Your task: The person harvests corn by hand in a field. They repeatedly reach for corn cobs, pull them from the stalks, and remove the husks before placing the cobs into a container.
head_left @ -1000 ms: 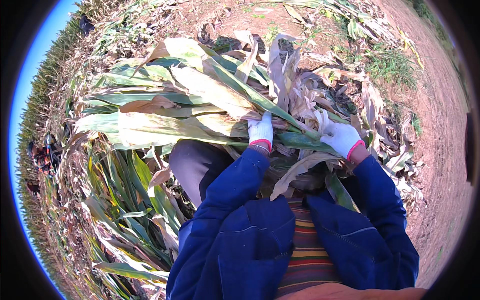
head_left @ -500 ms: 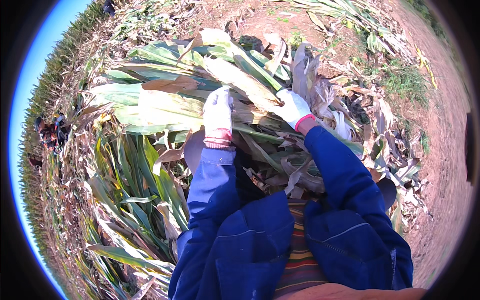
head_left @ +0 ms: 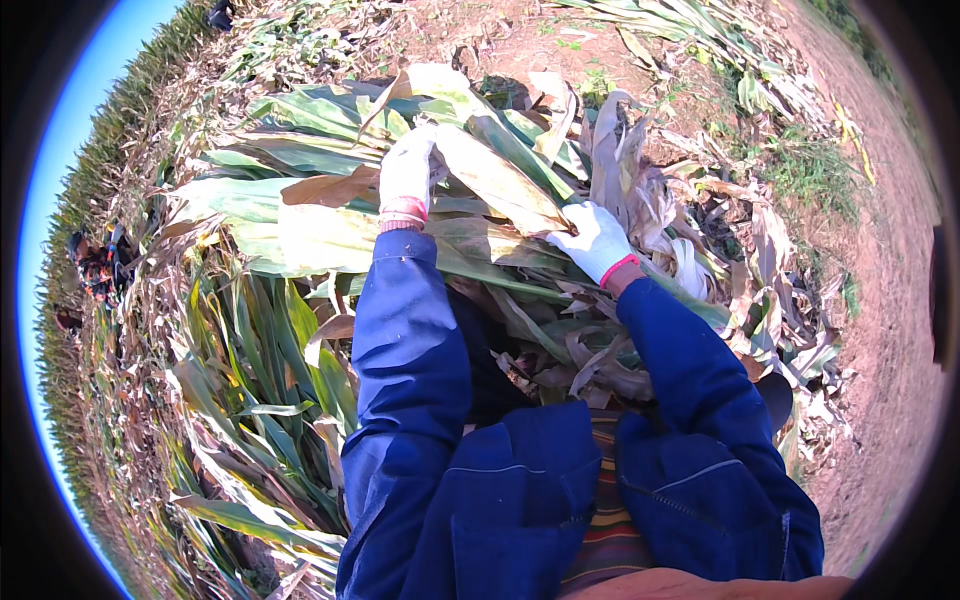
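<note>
Both hands wear white gloves with pink-red cuffs. Between them lies an ear of corn in its pale, dry husk (head_left: 500,183), slanting down from left to right. My left hand (head_left: 408,170) is closed at its upper left end, the fingertips partly hidden. At the lower right end, my right hand (head_left: 597,240) pinches the husk. Under both hands spreads a heap of cut corn stalks (head_left: 300,150) with broad green and tan leaves; a wide pale leaf (head_left: 320,235) lies just below my left hand. The kernels do not show.
More green corn stalks (head_left: 285,390) lie at lower left. Dry husks (head_left: 690,265) are heaped right of my right hand. Another row of cut stalks (head_left: 690,40) lies at the far right, beside bare soil (head_left: 880,400). Another person (head_left: 100,265) is at the far left.
My left hand has moved up and left, from the leaves onto the upper end of the corn ear. My right hand has shifted slightly down and right, still holding its lower end.
</note>
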Demonstrator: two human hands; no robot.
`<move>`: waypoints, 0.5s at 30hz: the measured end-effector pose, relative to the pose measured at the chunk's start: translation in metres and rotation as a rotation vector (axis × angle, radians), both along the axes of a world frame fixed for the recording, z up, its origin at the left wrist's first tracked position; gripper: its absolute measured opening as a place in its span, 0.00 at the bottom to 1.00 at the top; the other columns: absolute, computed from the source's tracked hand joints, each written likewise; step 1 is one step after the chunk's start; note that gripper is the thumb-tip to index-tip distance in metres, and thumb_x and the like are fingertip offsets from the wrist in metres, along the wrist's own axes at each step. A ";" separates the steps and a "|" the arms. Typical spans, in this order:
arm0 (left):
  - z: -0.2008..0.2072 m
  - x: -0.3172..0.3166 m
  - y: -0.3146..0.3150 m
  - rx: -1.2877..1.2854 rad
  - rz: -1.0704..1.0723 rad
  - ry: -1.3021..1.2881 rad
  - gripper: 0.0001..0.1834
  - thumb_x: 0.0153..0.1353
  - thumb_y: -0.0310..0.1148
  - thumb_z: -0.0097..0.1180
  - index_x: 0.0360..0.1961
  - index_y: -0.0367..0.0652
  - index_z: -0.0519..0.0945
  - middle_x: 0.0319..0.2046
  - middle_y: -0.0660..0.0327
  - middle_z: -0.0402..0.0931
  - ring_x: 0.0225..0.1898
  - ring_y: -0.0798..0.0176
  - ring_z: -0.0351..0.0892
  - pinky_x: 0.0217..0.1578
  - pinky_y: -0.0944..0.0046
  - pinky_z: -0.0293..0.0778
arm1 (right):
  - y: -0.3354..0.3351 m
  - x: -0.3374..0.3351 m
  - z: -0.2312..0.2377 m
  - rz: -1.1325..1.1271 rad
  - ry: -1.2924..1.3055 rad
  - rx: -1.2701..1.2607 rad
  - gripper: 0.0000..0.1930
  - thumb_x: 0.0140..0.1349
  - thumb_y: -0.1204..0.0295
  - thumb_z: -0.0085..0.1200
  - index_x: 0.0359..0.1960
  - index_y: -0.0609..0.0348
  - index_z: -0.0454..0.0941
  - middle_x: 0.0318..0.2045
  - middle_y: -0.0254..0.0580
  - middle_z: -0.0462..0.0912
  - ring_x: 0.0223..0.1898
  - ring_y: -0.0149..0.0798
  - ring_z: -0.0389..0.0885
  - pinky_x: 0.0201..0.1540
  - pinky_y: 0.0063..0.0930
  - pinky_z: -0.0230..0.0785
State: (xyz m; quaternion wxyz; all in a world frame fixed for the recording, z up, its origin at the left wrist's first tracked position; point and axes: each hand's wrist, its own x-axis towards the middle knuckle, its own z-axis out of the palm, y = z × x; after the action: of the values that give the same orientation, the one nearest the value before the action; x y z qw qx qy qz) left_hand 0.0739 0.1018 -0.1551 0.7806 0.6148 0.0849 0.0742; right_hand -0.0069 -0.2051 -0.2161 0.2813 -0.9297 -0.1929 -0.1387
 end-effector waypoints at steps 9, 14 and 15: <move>-0.038 0.020 0.022 1.205 0.276 -0.243 0.13 0.68 0.30 0.47 0.42 0.39 0.84 0.39 0.49 0.84 0.41 0.48 0.85 0.46 0.52 0.80 | 0.010 -0.003 -0.006 -0.048 -0.011 -0.007 0.23 0.57 0.52 0.67 0.45 0.56 0.83 0.41 0.49 0.82 0.46 0.55 0.81 0.51 0.47 0.74; -0.050 0.019 0.005 1.453 0.370 -0.059 0.14 0.70 0.30 0.45 0.42 0.38 0.85 0.40 0.47 0.84 0.44 0.46 0.85 0.48 0.53 0.79 | 0.008 -0.002 -0.006 -0.034 -0.006 0.020 0.23 0.56 0.54 0.69 0.45 0.58 0.82 0.41 0.49 0.83 0.46 0.56 0.81 0.51 0.47 0.74; -0.053 0.018 0.007 1.307 0.339 -0.073 0.13 0.69 0.30 0.48 0.43 0.38 0.85 0.40 0.48 0.85 0.43 0.47 0.85 0.47 0.53 0.79 | 0.009 -0.002 -0.005 -0.024 0.003 0.020 0.23 0.55 0.54 0.69 0.44 0.58 0.82 0.41 0.49 0.83 0.46 0.56 0.81 0.51 0.47 0.74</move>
State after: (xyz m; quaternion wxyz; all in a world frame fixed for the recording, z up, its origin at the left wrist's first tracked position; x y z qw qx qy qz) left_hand 0.0918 0.1090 -0.2085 0.2283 0.9358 0.0917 0.2524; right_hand -0.0084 -0.1965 -0.2208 0.2891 -0.9294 -0.1799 -0.1426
